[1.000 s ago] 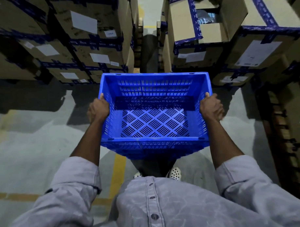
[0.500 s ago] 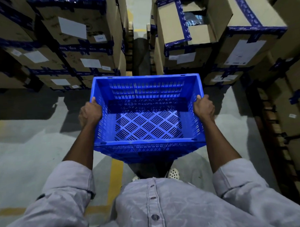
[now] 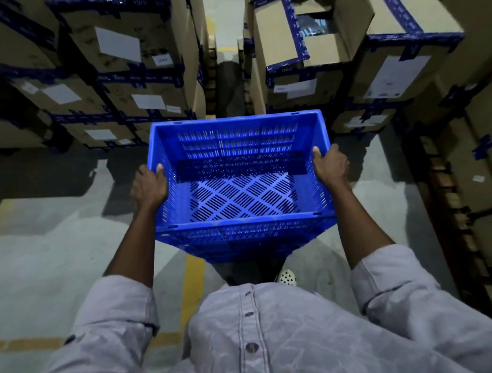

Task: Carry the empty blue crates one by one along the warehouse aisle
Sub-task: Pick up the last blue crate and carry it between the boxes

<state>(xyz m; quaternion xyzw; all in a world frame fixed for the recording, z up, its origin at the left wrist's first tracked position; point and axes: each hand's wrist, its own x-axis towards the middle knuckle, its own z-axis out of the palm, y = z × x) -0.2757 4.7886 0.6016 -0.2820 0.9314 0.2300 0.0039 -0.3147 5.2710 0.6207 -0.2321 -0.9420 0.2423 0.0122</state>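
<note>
Crate (image 3: 241,197) hides fingers; carton labels (image 3: 119,44) seemingly illegible.

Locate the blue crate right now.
Centre of the head view: the blue crate is carried between the left hand and right hand, each gripping a side wall, with stacked cardboard boxes just beyond it.

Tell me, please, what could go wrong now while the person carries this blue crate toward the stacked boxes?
1. The gap between the left cardboard box stack and the right cardboard box stack looks narrow; the blue crate may bump them.
2. The crate hides the floor before the feet; the wooden pallet at the right could trip the person.
</note>
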